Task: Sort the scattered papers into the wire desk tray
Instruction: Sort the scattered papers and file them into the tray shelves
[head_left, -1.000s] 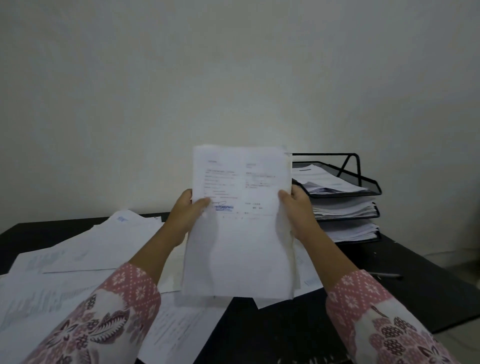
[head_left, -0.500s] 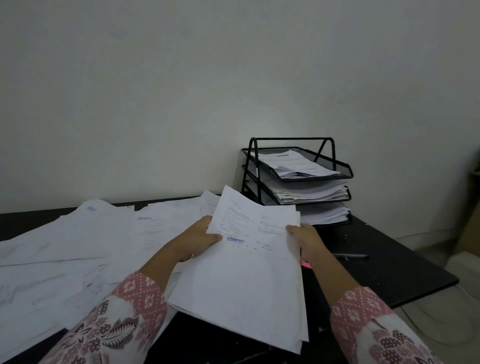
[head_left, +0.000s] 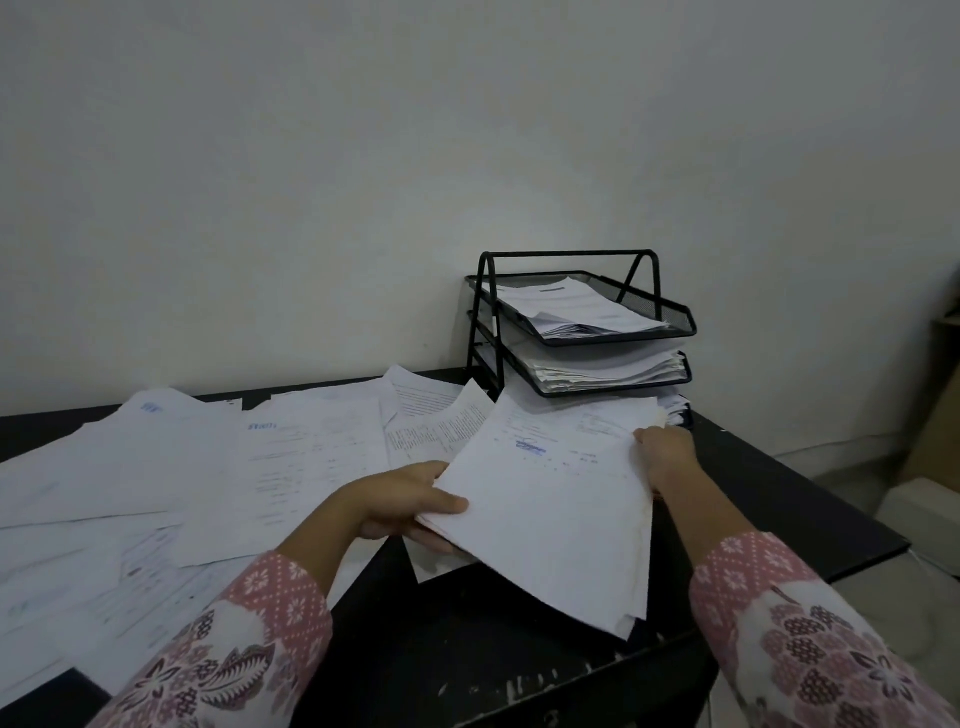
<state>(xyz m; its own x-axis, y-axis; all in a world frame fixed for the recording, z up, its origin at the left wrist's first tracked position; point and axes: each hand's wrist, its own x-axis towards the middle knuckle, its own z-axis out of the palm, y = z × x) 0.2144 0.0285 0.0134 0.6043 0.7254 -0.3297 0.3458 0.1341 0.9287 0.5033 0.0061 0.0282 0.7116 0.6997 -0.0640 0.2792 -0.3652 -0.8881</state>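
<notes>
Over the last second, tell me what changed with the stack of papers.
The stack of papers went from upright before the camera to tilted low, its top edge toward the wire desk tray. The left hand and right hand kept their grip on its sides. The scattered papers stayed put.

A black rectangular desk (head_left: 769, 499) carries loose white printed sheets (head_left: 218, 467) scattered from nine to twelve o'clock, with a black three-tier wire mesh tray (head_left: 675, 317) full of paper at one o'clock.
</notes>
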